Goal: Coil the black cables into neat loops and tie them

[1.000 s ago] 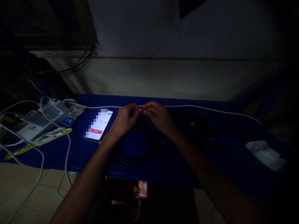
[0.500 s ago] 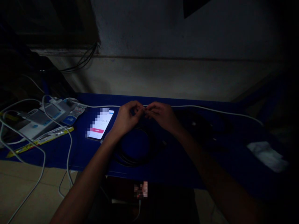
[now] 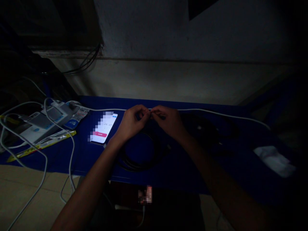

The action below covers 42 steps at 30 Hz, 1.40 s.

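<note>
The scene is dark. My left hand and my right hand meet fingertip to fingertip above a blue table. Both hands are pinched on something small between them that I cannot make out. Beneath them lies a coil of black cable on the table. A lit phone lies just left of my left hand.
A white cable runs along the table's back edge. At the far left are white power adapters, loose white wires and a yellow packet. A white cloth lies at the right. A wall stands close behind.
Both hands stay together at the same place, with small finger movements only. The view has shifted slightly.
</note>
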{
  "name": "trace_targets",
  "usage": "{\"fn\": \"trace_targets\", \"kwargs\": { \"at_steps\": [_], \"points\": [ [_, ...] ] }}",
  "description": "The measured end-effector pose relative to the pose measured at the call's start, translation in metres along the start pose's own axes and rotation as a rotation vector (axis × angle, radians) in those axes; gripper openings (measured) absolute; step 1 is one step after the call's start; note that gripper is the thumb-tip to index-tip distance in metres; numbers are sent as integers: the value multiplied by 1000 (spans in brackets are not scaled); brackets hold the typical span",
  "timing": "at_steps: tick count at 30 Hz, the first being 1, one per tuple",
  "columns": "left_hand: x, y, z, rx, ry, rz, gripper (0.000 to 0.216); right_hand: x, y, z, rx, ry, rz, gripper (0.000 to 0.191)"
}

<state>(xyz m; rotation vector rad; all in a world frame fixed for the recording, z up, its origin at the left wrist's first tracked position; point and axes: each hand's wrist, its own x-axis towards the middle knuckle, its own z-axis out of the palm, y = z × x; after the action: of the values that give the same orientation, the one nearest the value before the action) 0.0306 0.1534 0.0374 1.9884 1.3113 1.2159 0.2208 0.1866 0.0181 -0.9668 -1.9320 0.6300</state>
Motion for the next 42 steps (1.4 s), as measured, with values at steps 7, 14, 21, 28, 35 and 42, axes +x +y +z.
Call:
{"fn": "trace_targets", "kwargs": {
  "at_steps": [7,14,21,28,35,42],
  "points": [
    [-1,-2,2,-41,-4,-42,13,0,2,-2,-164,-6,-93,15],
    [0,-6,3,8,14,-57,15,0,1,-6,-105,-74,-28,11],
    [-3,-17,-10,251,-260,-17,27,2,7,-5,-25,-106,15,12],
    [-4,-20,-21,294,-459,-37,27,2,6,-4,-13,-132,25,14],
    [-6,-28,-23,196,-516,-84,16,0,1,-4,8,-186,36,16],
    [-6,-37,-13,192,-448,41,13,-1,0,-2,-12,-249,-2,16]
  ]
}}
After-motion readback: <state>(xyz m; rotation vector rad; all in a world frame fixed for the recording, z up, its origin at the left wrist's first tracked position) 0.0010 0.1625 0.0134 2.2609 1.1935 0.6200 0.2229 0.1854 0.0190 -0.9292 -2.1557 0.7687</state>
